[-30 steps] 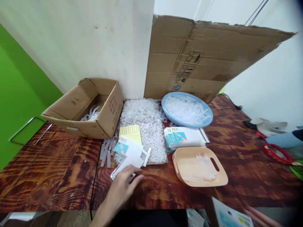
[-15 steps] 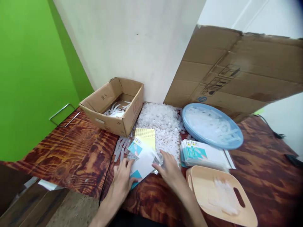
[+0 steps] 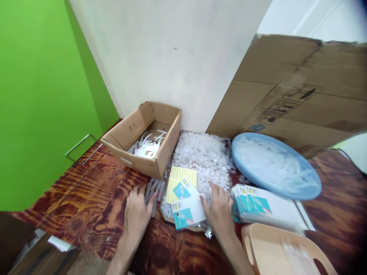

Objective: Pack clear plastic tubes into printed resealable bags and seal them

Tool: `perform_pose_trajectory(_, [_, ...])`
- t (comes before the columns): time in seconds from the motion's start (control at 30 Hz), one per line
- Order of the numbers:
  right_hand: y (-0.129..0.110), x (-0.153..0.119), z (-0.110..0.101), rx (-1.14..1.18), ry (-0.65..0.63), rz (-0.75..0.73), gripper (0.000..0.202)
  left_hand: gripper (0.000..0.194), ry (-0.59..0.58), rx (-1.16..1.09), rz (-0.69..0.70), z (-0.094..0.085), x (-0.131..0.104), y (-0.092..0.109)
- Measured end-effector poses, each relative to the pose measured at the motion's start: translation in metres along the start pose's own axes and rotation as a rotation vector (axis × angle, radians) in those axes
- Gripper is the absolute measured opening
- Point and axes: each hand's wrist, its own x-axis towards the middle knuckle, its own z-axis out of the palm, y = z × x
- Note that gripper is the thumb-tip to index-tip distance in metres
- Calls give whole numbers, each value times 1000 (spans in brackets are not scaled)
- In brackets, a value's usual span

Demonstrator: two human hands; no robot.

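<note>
My left hand (image 3: 137,209) is beside a bunch of clear plastic strips (image 3: 159,188) on the wooden table, thumb apart from the fingers and nothing visible in its grasp. Over the heap of small translucent pieces (image 3: 197,149) reaches my right hand (image 3: 220,208), fingers spread, its thumb at the edge of a white-and-teal card (image 3: 183,218). Whether the thumb presses on that card I cannot tell. A second card (image 3: 181,190) lies partly beneath it, on a yellow dotted sheet (image 3: 183,173). Something small and shiny (image 3: 208,232) shows below my right wrist.
A cardboard box (image 3: 156,168) with white strips stands at the back left. To the right are a blue round tray (image 3: 239,162) of translucent pieces, a stack of packed cards (image 3: 275,206) and a beige tray (image 3: 266,244). A large cardboard sheet (image 3: 275,76) leans behind.
My left hand has let go of the cards and moved left to the strips. The cards now lie flat, the front one turned. The view has shifted a little.
</note>
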Motion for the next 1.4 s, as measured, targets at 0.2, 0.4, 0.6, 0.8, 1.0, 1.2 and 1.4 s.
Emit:
perform_pose_trajectory(0.2, [-71, 38, 8, 289, -148, -207, 21, 114, 383, -154, -31, 9, 45, 35])
perform_pose_trajectory(0.4, [-114, 51, 20, 313, -231, -395, 16, 94, 574, -243, -21, -1, 88, 38])
perform_pose_trajectory(0.6, [-117, 99, 43, 142, -238, -426, 17, 84, 622, -231, -64, -14, 103, -14])
perform_pose_trajectory(0.8, [-132, 164, 75, -13, -233, -378, 27, 74, 682, -182, -146, -28, 121, -57])
perform_pose_trajectory(1.0, [-136, 185, 89, -145, -276, -399, 29, 49, 724, -117, -163, -41, 100, -43])
perform_pose_trajectory(1.2, [-128, 182, 93, -201, -353, -451, 34, 40, -17, 2, 208, 11, -17, 1])
perform_pose_trajectory(1.4, [-132, 185, 87, -219, -447, -485, 33, 51, 106, 128, 78, 50, -59, 12])
